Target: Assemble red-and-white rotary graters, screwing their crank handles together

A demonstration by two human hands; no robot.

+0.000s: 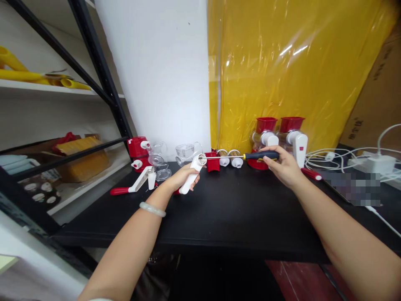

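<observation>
In the head view, my left hand [182, 176] is closed round a white plastic crank arm [189, 182], its round hollow end facing up and to the right. My right hand [284, 166] grips the dark blue and yellow handle of a screwdriver [260, 156]. The screwdriver's long shaft lies level, and its tip is at the crank arm's round end; whether it meets a screw inside is too small to tell. A bit of red shows under my left hand, mostly hidden. Behind the shaft stand two drum grater cones [235, 159] and a red plastic part [213, 162].
Two assembled red and white rotary graters [293, 138] stand at the back right. Red housings [138, 152], clear plastic parts [185, 151] and another crank [140, 179] lie at the left. White cables [332, 156] and a phone-like device [341, 186] occupy the right of the black table [238, 213].
</observation>
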